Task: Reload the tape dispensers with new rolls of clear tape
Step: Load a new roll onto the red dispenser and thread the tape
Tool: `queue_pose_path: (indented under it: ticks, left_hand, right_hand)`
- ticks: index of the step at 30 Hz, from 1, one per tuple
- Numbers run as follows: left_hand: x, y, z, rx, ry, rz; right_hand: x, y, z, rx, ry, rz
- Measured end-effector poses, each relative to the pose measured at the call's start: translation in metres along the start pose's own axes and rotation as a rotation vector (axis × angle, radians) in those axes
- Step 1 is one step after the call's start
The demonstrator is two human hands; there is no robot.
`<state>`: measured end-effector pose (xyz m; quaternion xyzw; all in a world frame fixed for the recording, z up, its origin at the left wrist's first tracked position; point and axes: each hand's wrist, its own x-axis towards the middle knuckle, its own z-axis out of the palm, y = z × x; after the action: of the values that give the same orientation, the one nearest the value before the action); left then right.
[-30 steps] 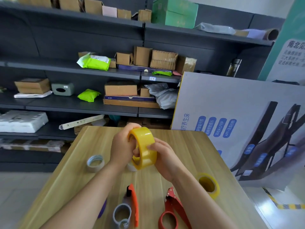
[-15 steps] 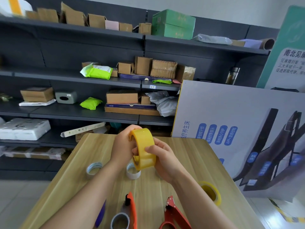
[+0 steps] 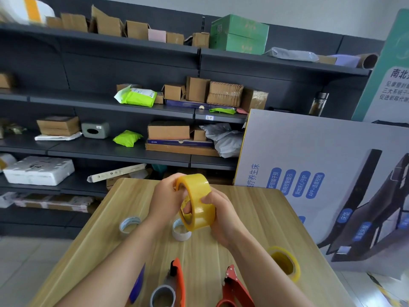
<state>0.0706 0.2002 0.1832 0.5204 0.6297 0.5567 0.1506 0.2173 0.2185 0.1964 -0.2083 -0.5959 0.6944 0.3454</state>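
L hand [image 3: 164, 201], R hand [image 3: 223, 221] grip roll [image 3: 198, 196] mid table [image 3: 254, 209].

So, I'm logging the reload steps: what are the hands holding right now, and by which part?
Both hold one yellow tape roll: the left hand at its rim, fingers in the core; the right hand around the outer band.

Looks like a parcel depot or shop stockroom. Dark metal shelving [image 3: 124, 149] is stacked with cardboard boxes [image 3: 168, 129] and green mailer bags [image 3: 127, 138]. A printed product display board [image 3: 321, 173] leans beside the wooden surface [image 3: 254, 209].
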Motion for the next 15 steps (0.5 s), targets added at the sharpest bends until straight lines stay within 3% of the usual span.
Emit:
queue_pose_path:
  ticks: [7,15]
  left_hand:
    - [-0.007,0.008,0.006,0.162,0.045,0.291]
    - [0.000,0.012,0.003,0.026,0.031,0.029]
  right_hand:
    - [0.005,-0.002,0.001,-0.051,0.111,0.159]
    - [0.003,0.005,-0.001,-0.058,0.083,-0.005]
